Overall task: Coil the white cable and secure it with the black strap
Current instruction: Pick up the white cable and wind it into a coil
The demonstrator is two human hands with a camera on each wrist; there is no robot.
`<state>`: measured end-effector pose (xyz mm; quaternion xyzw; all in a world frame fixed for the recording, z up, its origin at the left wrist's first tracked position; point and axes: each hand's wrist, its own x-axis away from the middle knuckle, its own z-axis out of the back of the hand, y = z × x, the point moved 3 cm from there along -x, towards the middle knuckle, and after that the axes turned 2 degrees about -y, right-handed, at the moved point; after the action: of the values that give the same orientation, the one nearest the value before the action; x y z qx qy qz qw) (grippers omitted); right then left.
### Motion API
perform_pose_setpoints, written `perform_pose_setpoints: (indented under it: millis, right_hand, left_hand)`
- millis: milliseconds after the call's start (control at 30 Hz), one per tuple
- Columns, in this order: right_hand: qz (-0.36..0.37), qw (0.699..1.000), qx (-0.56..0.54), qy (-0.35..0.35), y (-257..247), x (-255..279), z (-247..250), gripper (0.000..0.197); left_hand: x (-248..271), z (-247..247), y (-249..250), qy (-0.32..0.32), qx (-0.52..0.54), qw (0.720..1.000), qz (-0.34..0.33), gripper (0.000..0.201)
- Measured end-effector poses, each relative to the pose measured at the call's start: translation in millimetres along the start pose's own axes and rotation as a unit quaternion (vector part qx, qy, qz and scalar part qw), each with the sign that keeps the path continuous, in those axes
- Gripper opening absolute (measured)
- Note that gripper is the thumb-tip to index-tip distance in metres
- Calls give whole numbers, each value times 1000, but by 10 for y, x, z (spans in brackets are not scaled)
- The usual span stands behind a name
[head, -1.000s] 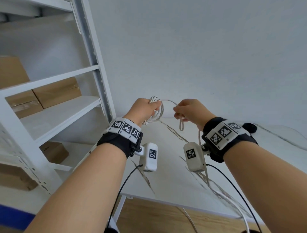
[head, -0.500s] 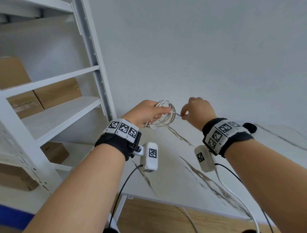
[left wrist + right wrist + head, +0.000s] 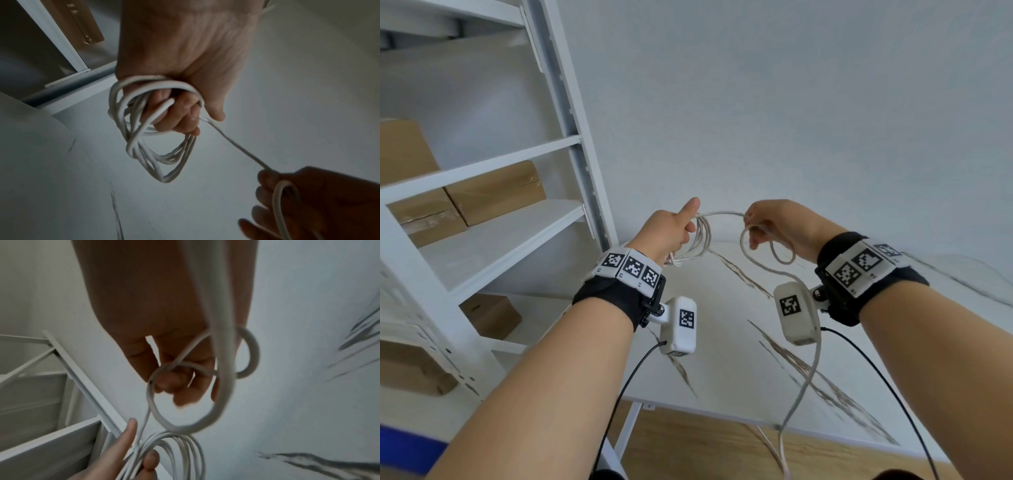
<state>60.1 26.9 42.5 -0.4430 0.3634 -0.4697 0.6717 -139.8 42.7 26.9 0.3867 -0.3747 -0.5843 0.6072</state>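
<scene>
gripping the thin white cable's coil (image 3: 156, 146), the left hand (image 3: 667, 229) waits; the right hand (image 3: 780, 222), just beside, pinches a fresh loop (image 3: 763, 246).

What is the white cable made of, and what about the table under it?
The white cable looks like smooth plastic or rubber sheathing: it bends into soft loops in the left hand and shines slightly. The table looks like glossy marble-patterned board or stone, white with dark veins; which one cannot be told.

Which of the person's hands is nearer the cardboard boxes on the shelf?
Left. The left hand is beside the shelf holding the cardboard boxes; the right hand is farther away.
</scene>
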Motion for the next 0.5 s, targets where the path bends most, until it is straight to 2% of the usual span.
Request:
perform_pose_setpoints:
  millis: [167,300,400,500]
  right_hand:
    - [54,995,-8,78,-80,-30,120,18]
    - [83,981,33,171,-60,-48,192,7]
    - [77,971,76,213,51,-123,245,7]
    - [53,955,164,242,175,-152,255,7]
  left_hand:
    - [53,-100,-9,-95,-28,995,-5,56]
    - [82,-156,-4,-164,-18,986,-28,34]
    - [121,-184,50,-202,12,978,-45,32]
    - [163,-181,112,-216,46,974,-56,35]
